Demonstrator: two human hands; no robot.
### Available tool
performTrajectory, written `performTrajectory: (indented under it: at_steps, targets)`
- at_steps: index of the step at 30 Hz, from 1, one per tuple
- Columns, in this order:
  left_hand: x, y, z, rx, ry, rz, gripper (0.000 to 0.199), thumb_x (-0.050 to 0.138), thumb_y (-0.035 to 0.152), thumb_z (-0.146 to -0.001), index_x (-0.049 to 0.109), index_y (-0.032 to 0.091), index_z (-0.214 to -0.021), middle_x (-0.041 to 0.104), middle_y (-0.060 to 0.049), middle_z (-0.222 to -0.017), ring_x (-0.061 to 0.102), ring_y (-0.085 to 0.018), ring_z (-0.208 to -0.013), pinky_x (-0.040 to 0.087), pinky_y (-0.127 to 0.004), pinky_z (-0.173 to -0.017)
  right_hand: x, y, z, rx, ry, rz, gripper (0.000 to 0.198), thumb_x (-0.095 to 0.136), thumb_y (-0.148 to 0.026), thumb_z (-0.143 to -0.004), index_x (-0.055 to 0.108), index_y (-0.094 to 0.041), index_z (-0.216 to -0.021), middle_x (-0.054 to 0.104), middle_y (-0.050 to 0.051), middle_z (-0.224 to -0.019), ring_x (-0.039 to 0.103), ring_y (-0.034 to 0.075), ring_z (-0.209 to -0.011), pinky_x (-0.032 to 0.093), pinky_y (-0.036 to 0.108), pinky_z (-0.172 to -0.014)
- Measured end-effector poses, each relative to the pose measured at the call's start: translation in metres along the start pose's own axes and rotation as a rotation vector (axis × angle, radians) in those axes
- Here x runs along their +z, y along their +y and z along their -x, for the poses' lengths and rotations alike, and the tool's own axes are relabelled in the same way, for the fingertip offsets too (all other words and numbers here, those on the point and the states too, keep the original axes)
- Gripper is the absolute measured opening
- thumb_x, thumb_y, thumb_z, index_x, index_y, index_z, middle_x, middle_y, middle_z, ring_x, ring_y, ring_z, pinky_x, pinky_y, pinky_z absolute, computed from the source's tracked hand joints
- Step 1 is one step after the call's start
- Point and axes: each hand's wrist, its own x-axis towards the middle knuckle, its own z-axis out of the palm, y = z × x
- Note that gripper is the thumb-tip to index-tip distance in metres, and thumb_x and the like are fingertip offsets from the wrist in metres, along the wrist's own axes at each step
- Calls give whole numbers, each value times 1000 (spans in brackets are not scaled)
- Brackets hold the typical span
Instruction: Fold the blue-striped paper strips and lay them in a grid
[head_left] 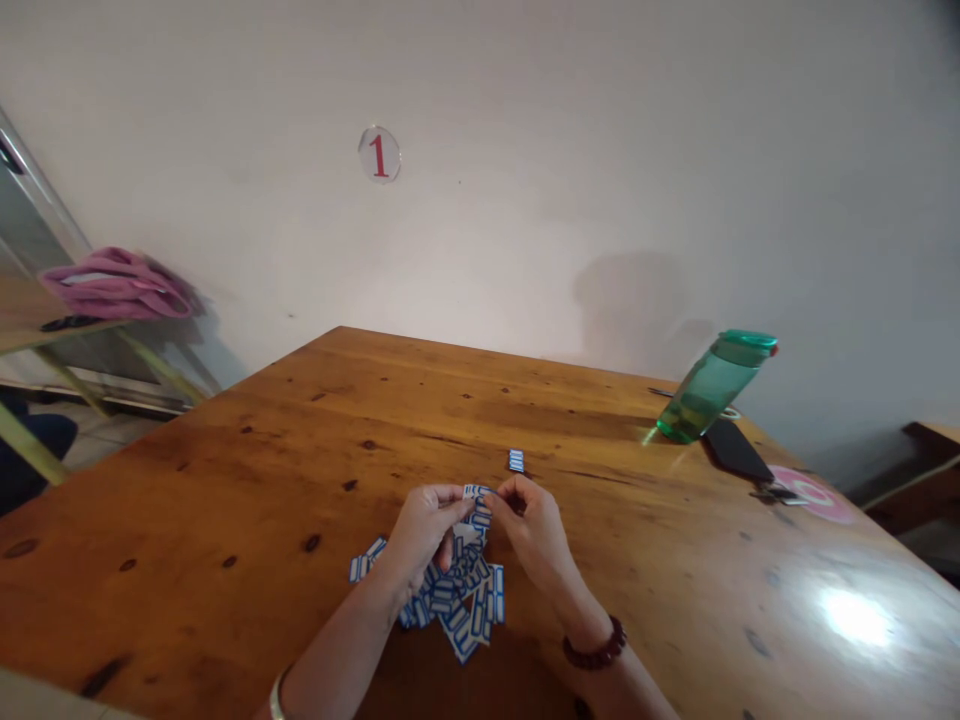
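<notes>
My left hand point(420, 528) and my right hand point(536, 525) pinch a small blue-and-white label sheet point(480, 508) between thumbs and fingers, one hand at each side. Below them a loose heap of similar blue-and-white label pieces point(450, 595) lies spread on the table, partly covered by my left hand and forearm. A few pieces stick out to the left of that wrist. Just beyond my right hand, one small blue-bordered label piece or stack point(516, 460) rests apart from the heap; I cannot tell how many layers it has.
The wooden table point(300, 470) reaches a white wall. At the right stand a green bottle point(712, 390), a dark phone-like slab point(736, 450), keys point(776, 494) and a pink round sign point(814, 495). A pink cloth point(116, 285) lies on another table at left.
</notes>
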Motion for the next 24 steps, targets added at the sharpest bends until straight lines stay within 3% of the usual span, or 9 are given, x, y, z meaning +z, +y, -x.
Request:
performTrajectory:
  at_steps: [15, 19, 24]
  targets:
    - [2, 4, 2, 17, -41, 26, 25, 59, 37, -65, 62, 12, -69, 50, 7, -47, 33, 0, -21, 15, -15, -23, 0, -1, 1, 6, 35, -25, 20, 57, -32, -70, 50, -17, -59, 50, -3, -54, 43, 11, -52, 33, 23, -49]
    - [6, 5, 4, 56, 42, 25, 29, 59, 38, -64, 58, 12, -79, 58, 5, -54, 33, -1, -20, 20, -15, -21, 4, -6, 5, 74, 7, -238, 18, 59, -34, -69, 55, -16, -65, 54, -1, -59, 46, 12, -55, 36, 23, -52]
    - [10, 1, 4, 75, 114, 50, 31, 59, 41, -65, 49, 17, -82, 52, 9, -41, 35, -4, -19, 21, -14, -21, 11, -12, 10, 235, -84, -602, 20, 63, -35, -66, 57, -16, -66, 55, -1, -59, 47, 11, -56, 36, 23, -53]
